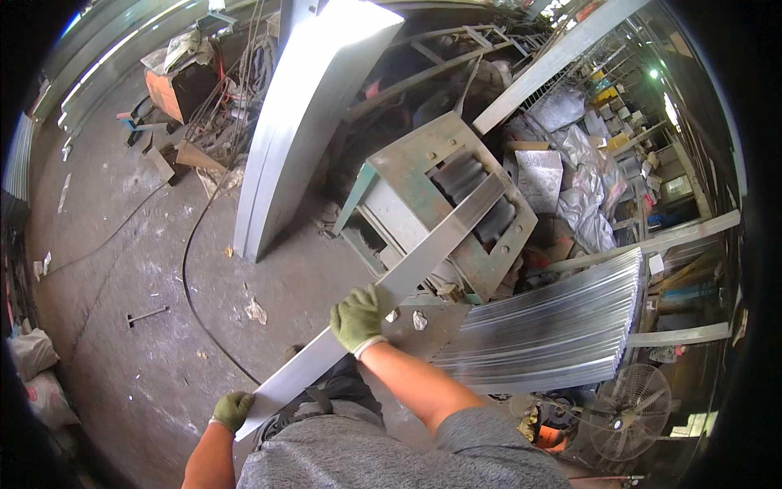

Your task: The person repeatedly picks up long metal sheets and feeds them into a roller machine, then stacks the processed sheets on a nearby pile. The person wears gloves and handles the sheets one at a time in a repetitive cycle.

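A long, flat, pale metal strip (300, 375) runs diagonally from near my waist up to the right. Its far end lies over a worn green-and-grey machine (415, 163) with dark rollers (459, 179) in its frame opening. My right hand (358, 320), in a green knit glove, is closed over the strip around its middle, short of the machine. Gloved the same way, my left hand (234, 411) grips the strip's near end by its left edge. Its fingers are partly hidden.
Left of the machine, a tall shiny metal stack (285, 138) stands on the floor. Ribbed metal sheets (554, 326) lie to the right, with a round caged fan (631, 411) nearer. A black cable (186, 269) and a small hammer-like tool (148, 316) lie on the left floor.
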### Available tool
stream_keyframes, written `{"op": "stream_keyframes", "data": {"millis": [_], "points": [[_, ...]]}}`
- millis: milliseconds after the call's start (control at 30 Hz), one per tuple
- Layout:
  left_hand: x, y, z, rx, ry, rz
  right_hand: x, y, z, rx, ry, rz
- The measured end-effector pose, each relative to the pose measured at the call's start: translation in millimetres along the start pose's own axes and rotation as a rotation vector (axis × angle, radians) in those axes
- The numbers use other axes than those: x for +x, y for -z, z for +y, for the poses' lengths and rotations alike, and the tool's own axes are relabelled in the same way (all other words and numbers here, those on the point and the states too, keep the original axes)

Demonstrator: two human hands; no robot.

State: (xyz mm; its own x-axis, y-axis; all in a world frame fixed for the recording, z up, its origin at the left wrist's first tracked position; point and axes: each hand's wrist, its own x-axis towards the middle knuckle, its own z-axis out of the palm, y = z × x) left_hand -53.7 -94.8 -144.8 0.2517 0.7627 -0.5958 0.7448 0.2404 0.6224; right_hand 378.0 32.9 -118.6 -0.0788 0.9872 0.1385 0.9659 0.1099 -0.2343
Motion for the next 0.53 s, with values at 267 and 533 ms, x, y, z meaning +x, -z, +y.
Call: {"op": "stream_keyframes", "data": {"millis": [267, 533], "points": [[-41.5, 20.4, -48.0, 0.075, 0.211, -0.058, -31.2, -15.0, -64.1, 0.136, -0.013, -0.077], [75.6, -9.5, 98.9, 0.202, 0.045, -0.030, 70.6, 34.1, 101.0, 0.056, -0.128, -0.350]]}}
